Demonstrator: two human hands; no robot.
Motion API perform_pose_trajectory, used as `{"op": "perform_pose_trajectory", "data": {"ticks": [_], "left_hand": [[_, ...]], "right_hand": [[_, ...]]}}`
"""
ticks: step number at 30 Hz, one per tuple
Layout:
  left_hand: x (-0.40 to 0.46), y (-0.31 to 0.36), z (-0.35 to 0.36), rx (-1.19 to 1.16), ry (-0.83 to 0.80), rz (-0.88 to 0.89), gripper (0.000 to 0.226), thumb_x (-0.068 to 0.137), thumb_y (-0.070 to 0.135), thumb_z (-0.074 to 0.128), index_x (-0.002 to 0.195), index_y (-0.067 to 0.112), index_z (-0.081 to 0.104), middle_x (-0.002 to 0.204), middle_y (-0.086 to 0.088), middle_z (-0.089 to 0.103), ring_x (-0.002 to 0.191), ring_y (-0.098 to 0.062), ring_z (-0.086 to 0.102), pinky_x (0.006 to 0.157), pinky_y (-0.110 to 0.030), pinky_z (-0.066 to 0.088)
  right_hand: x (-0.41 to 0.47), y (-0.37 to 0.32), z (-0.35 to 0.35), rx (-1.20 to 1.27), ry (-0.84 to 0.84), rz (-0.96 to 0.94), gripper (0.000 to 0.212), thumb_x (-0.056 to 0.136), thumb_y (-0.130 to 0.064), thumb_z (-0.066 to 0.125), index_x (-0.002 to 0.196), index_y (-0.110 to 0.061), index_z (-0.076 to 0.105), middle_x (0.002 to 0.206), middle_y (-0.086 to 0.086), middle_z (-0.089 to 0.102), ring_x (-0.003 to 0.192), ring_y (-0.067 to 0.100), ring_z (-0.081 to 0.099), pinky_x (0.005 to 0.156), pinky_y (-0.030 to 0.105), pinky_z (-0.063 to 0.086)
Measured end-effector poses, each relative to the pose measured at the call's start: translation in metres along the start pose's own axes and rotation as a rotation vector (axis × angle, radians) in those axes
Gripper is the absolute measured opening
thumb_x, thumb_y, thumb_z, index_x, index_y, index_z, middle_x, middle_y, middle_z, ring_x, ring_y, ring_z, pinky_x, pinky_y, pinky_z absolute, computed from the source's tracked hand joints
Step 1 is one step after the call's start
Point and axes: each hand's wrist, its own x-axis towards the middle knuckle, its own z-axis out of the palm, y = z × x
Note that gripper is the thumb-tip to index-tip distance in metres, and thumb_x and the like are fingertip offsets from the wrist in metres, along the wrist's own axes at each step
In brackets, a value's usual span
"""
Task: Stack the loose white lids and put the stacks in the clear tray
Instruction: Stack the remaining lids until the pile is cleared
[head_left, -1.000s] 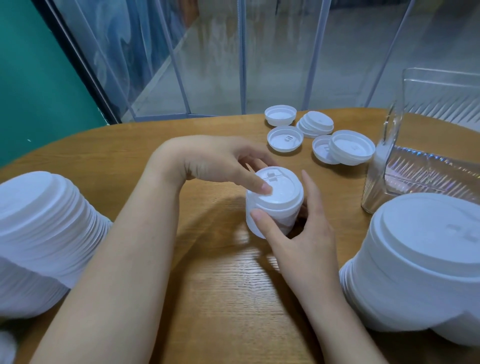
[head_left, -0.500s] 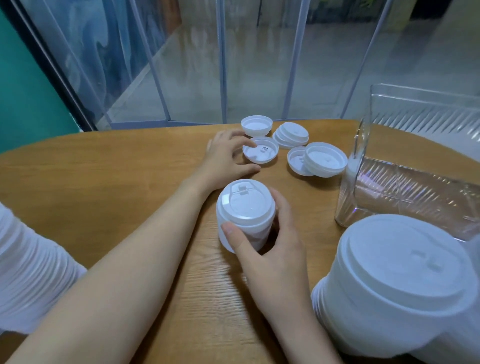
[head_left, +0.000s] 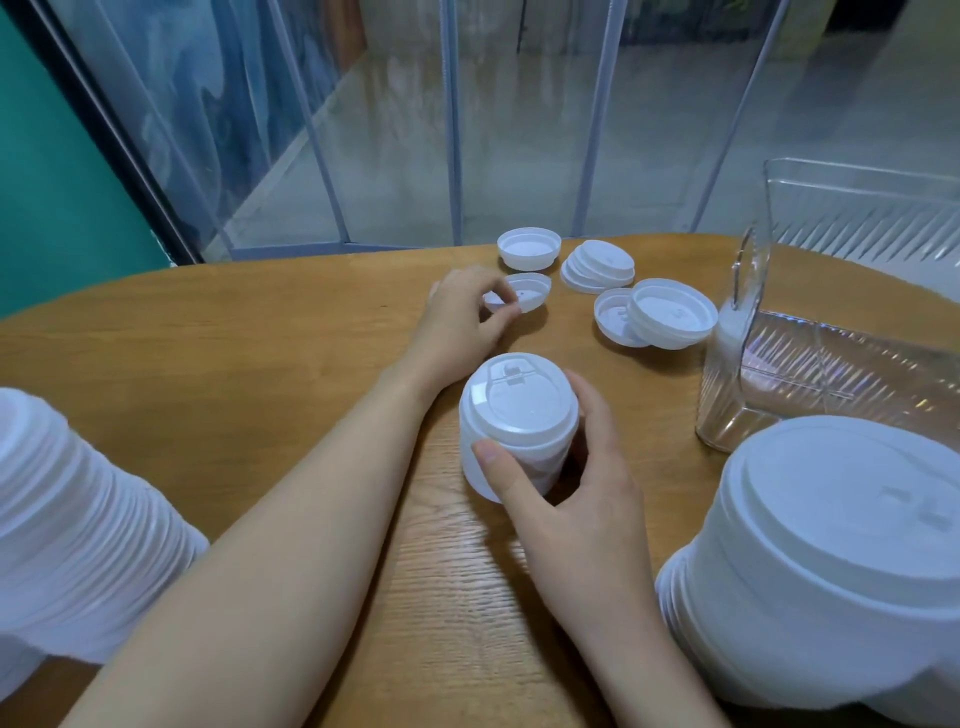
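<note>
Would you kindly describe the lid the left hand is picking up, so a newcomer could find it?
Look to the wooden table's far edge, left of the clear tray. Among the loose lids, it is the upturned lid nearest the short stack, the only one tilted and pinched by the left hand.

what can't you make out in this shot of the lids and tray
- Clear tray, head view: its right side is cut off by the frame edge and a big lid stack hides its near corner, so its contents are only partly visible.
- Left lid stack: cut off by the left edge, count unknowable.
- Small stack: the right hand covers its base.
- Tilted lid: the left hand hides its near rim.
</note>
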Motion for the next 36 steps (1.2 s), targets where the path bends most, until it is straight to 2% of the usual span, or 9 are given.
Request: {"op": "perform_pose_trajectory", "data": {"ticks": [3, 7, 10, 12, 20, 22, 26, 30, 36], "left_hand": [[-0.003, 0.002, -0.006, -0.275, 0.157, -0.106, 0.008, 0.099, 0.023, 0.066, 0.092, 0.019, 0.063, 0.089, 0.011, 0.067, 0.088, -0.01, 0.062, 0.082, -0.021, 0.047], [0.0, -0.003, -0.013, -0.492, 0.332, -0.283, 0.01, 0.099, 0.025, 0.065, 0.09, 0.022, 0.061, 0.083, 0.007, 0.067, 0.077, -0.006, 0.062, 0.075, -0.036, 0.054], [0.0, -0.003, -0.017, -0.651, 0.408, -0.439, 0.004, 0.102, 0.017, 0.061, 0.101, 0.015, 0.058, 0.076, 0.005, 0.063, 0.063, 0.004, 0.059, 0.062, -0.021, 0.05], [-0.001, -0.007, -0.018, -0.69, 0.441, -0.472, 0.008, 0.103, 0.014, 0.059, 0.11, 0.012, 0.055, 0.074, 0.005, 0.063, 0.061, 0.002, 0.058, 0.062, -0.017, 0.047], [-0.004, -0.013, -0.019, -0.202, 0.241, -0.379, 0.02, 0.103, 0.021, 0.053, 0.095, 0.017, 0.071, 0.084, 0.007, 0.068, 0.082, -0.01, 0.06, 0.074, -0.019, 0.046], [-0.002, -0.017, -0.015, -0.048, 0.18, -0.347, 0.023, 0.103, 0.029, 0.051, 0.094, 0.021, 0.07, 0.089, 0.004, 0.068, 0.094, -0.021, 0.061, 0.087, -0.033, 0.048], [-0.005, -0.013, -0.011, 0.156, 0.002, -0.295, 0.037, 0.099, 0.058, 0.054, 0.114, 0.028, 0.069, 0.107, 0.01, 0.057, 0.109, -0.015, 0.043, 0.094, -0.032, 0.028], [-0.009, -0.007, -0.012, 0.256, -0.095, -0.252, 0.072, 0.075, 0.079, 0.068, 0.127, 0.03, 0.062, 0.114, 0.011, 0.051, 0.114, -0.013, 0.039, 0.096, -0.032, 0.024], [-0.003, 0.008, -0.026, 0.019, 0.0, -0.307, 0.074, 0.061, 0.078, 0.073, 0.117, 0.031, 0.065, 0.115, 0.012, 0.057, 0.117, -0.013, 0.051, 0.106, -0.037, 0.035]], "right_hand": [[0.0, 0.001, 0.0, -0.009, 0.01, -0.012, 0.075, 0.078, -0.041, 0.088, 0.143, -0.039, 0.05, 0.134, -0.029, 0.059, 0.127, -0.013, 0.049, 0.108, 0.014, 0.039], [0.001, 0.001, 0.0, -0.007, 0.012, -0.013, 0.075, 0.078, -0.046, 0.087, 0.143, -0.04, 0.05, 0.134, -0.03, 0.059, 0.127, -0.012, 0.05, 0.106, 0.012, 0.038], [0.001, 0.0, 0.002, -0.008, 0.001, -0.004, 0.075, 0.076, -0.045, 0.084, 0.142, -0.041, 0.049, 0.133, -0.03, 0.059, 0.128, -0.01, 0.05, 0.108, 0.018, 0.041], [0.001, -0.001, 0.002, -0.001, -0.001, 0.009, 0.076, 0.074, -0.048, 0.084, 0.142, -0.044, 0.048, 0.133, -0.031, 0.059, 0.129, -0.01, 0.049, 0.11, 0.022, 0.042], [0.001, -0.003, 0.003, 0.005, -0.003, 0.019, 0.073, 0.074, -0.045, 0.084, 0.139, -0.047, 0.049, 0.131, -0.034, 0.059, 0.127, -0.012, 0.051, 0.109, 0.023, 0.043], [0.002, -0.002, 0.003, 0.006, -0.005, 0.017, 0.075, 0.074, -0.045, 0.084, 0.14, -0.045, 0.049, 0.132, -0.032, 0.059, 0.128, -0.01, 0.051, 0.11, 0.026, 0.043], [0.001, -0.002, 0.003, 0.007, -0.012, 0.018, 0.075, 0.076, -0.046, 0.085, 0.142, -0.044, 0.049, 0.135, -0.028, 0.059, 0.13, -0.007, 0.051, 0.112, 0.032, 0.044], [0.002, -0.001, 0.003, 0.019, -0.005, 0.014, 0.075, 0.077, -0.048, 0.087, 0.141, -0.044, 0.05, 0.134, -0.028, 0.06, 0.13, -0.006, 0.052, 0.112, 0.033, 0.045], [0.004, 0.005, 0.004, 0.018, -0.003, 0.002, 0.081, 0.071, -0.057, 0.079, 0.144, -0.043, 0.048, 0.138, -0.027, 0.059, 0.132, -0.004, 0.051, 0.113, 0.036, 0.045]]}}
